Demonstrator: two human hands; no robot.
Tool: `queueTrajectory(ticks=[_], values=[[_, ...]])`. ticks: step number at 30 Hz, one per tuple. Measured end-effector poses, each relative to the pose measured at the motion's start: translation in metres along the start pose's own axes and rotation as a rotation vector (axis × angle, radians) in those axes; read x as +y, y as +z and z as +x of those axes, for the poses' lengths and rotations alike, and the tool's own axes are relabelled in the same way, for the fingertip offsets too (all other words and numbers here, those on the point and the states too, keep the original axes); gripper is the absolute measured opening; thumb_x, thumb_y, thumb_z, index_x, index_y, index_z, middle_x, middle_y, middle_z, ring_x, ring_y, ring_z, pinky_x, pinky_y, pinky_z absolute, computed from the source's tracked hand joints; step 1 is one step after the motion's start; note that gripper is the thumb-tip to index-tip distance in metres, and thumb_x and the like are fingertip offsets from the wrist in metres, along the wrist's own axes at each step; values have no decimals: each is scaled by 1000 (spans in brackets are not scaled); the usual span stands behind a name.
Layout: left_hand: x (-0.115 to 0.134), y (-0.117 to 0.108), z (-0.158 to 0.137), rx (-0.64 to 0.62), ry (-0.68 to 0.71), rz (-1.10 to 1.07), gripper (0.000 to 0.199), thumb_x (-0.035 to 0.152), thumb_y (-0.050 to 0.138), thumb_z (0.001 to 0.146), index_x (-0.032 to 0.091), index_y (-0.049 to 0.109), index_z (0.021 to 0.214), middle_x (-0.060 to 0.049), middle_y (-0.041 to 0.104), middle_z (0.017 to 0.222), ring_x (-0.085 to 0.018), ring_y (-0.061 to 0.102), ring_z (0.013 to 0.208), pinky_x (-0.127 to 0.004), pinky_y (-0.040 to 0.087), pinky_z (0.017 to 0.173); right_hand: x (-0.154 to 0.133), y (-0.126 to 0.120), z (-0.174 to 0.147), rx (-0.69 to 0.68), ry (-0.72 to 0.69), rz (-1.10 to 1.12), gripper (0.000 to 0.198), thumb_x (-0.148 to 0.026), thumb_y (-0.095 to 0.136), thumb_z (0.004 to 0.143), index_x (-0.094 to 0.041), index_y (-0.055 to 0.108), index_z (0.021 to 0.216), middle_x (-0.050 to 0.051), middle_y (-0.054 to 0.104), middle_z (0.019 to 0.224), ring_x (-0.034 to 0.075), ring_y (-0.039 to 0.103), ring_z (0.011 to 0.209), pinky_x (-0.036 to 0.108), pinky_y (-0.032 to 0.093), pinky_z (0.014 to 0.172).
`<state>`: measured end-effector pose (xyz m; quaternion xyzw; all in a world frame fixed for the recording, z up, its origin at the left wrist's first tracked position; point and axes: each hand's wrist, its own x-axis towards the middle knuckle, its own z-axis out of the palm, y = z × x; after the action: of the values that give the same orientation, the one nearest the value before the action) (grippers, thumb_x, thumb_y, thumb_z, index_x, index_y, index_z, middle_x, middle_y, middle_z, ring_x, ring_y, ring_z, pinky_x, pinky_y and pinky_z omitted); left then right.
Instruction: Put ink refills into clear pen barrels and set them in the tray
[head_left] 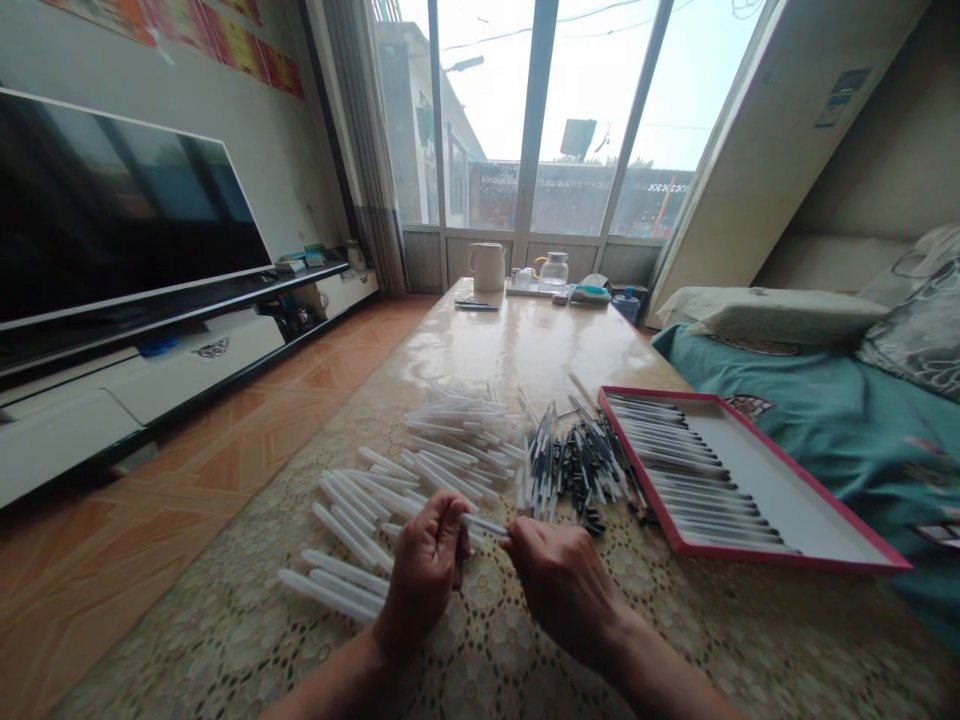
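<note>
My left hand (429,550) and my right hand (553,572) are both closed on a slim pen (486,524), one at each end, just above the table. Only its thin, pale middle shows; the fingers hide both ends. Beside and beyond my left hand lie many loose white pen barrels (442,450). Ahead of my right hand is a heap of pen refills (546,455) with dark and clear sections, mixed with small black pen caps (589,470). To the right, a shallow pink-rimmed box (795,455) holds a row of pens (694,470) with black ends.
The long table (510,345) has a patterned lace-like cover. At its far end stand a beige jug (487,268), a glass pitcher (553,270) and a tissue pack (591,292). A bed with a green cover (810,390) borders the right side; a TV cabinet (202,360) stands left.
</note>
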<state>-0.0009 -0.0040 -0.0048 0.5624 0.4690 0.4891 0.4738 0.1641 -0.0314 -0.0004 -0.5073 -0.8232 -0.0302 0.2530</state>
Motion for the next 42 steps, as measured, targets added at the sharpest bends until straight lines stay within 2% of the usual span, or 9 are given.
queueTrajectory(ticks=[8, 14, 19, 22, 26, 29, 35, 40, 42], values=[[0, 1, -2, -16, -5, -4, 29, 43, 45, 86, 19, 50, 71, 8, 43, 47, -4, 34, 32, -15, 28, 33, -1, -6, 4, -188, 250, 480, 34, -34, 37, 93, -17, 54, 69, -1, 54, 59, 10, 48, 55, 21, 28, 54], [0, 1, 2, -104, -42, -43, 30, 46, 43, 87, 18, 52, 79, 8, 45, 47, -4, 35, 30, -15, 27, 31, 5, -4, 6, -251, 328, 748, 37, -38, 41, 90, -15, 60, 68, -4, 43, 55, 9, 40, 53, 19, 31, 51], [5, -2, 7, -86, -24, -42, 45, 49, 42, 86, 18, 42, 120, 6, 55, 55, -7, 42, 31, -17, 30, 31, 28, -9, 11, -42, 363, 674, 34, -39, 41, 90, -15, 61, 76, -2, 50, 60, 10, 45, 57, 21, 35, 55], [9, -3, 6, -54, 4, -2, 45, 49, 43, 86, 16, 45, 117, 5, 54, 54, -7, 43, 33, -17, 33, 33, 51, -20, 16, 146, 513, 681, 32, -40, 38, 90, -16, 58, 90, -2, 52, 60, 11, 46, 53, 21, 35, 49], [9, -3, 4, -44, 15, 15, 40, 47, 48, 84, 16, 51, 110, 6, 53, 53, -8, 44, 33, -18, 35, 34, 82, -39, 19, 219, 612, 725, 30, -39, 41, 87, -15, 54, 100, 2, 61, 67, 15, 56, 56, 24, 42, 52], [8, -3, 4, -38, 26, 14, 39, 46, 50, 82, 16, 53, 107, 6, 53, 52, -8, 44, 32, -19, 34, 33, 102, -61, 22, 224, 699, 573, 26, -32, 43, 86, -14, 52, 103, 4, 66, 69, 17, 62, 60, 25, 45, 55], [13, -5, 4, -28, 36, -6, 38, 46, 55, 78, 16, 59, 100, 5, 54, 51, -8, 45, 32, -19, 36, 33, 146, -101, 14, 32, 785, -123, 17, -20, 47, 84, -17, 59, 95, 8, 69, 80, 20, 65, 78, 27, 41, 66], [14, -4, 3, -9, 50, -10, 37, 47, 56, 77, 16, 60, 96, 5, 55, 50, -8, 46, 32, -19, 37, 33, 186, -98, -24, -63, 777, -471, 18, -22, 47, 84, -21, 61, 96, 10, 64, 102, 27, 58, 96, 38, 37, 75], [13, -3, 3, 8, 45, -17, 37, 47, 56, 76, 16, 61, 96, 5, 54, 50, -8, 46, 32, -18, 36, 32, 198, -91, -38, -91, 761, -493, 18, -22, 48, 84, -21, 62, 95, 10, 63, 104, 27, 56, 98, 39, 37, 75]])
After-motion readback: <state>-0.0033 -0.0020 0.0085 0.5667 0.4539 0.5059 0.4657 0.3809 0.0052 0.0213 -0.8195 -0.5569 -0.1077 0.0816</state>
